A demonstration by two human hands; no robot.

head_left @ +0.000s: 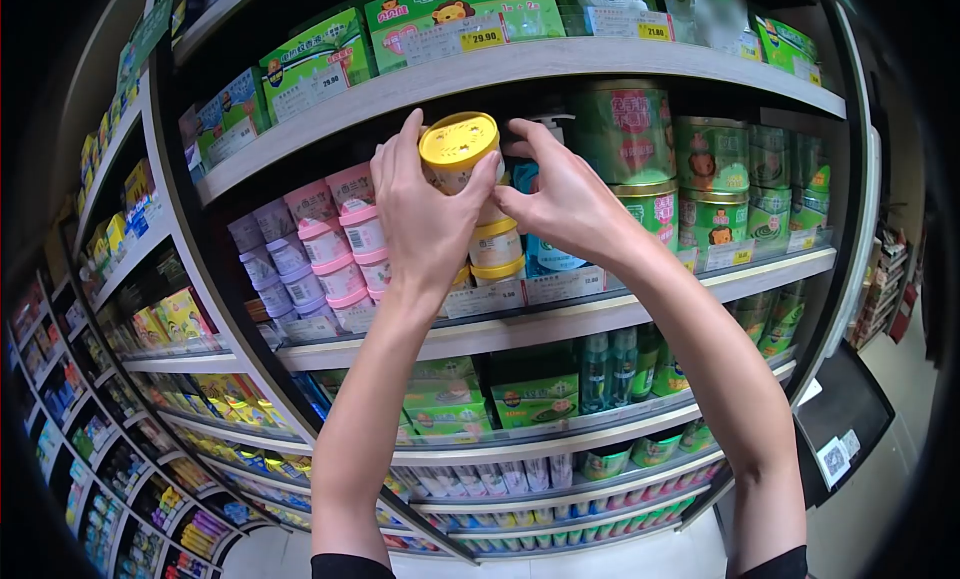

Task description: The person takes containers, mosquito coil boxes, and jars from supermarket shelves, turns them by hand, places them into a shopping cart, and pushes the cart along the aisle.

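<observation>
A round tub with a yellow lid [460, 137] is in my left hand [432, 194]. The fingers and thumb of that hand wrap around the tub's sides, and its perforated lid faces up. Just below and to the right, a stack of yellow tubs [496, 247] stands on the shelf, partly hidden by my hands. My right hand [562, 194] is at the right side of the stack, its thumb and forefinger apart and curved towards the tubs. Whether it touches them I cannot tell. A blue bottle [560, 259] stands behind my right hand.
Pink tubs [340, 274] and purple tubs [287, 256] are stacked to the left. Green tins [712, 154] stand to the right. Overhead, a shelf edge [560, 57] runs above my hands, with green boxes [460, 14] on it. Price labels line the shelf [560, 324] fronts.
</observation>
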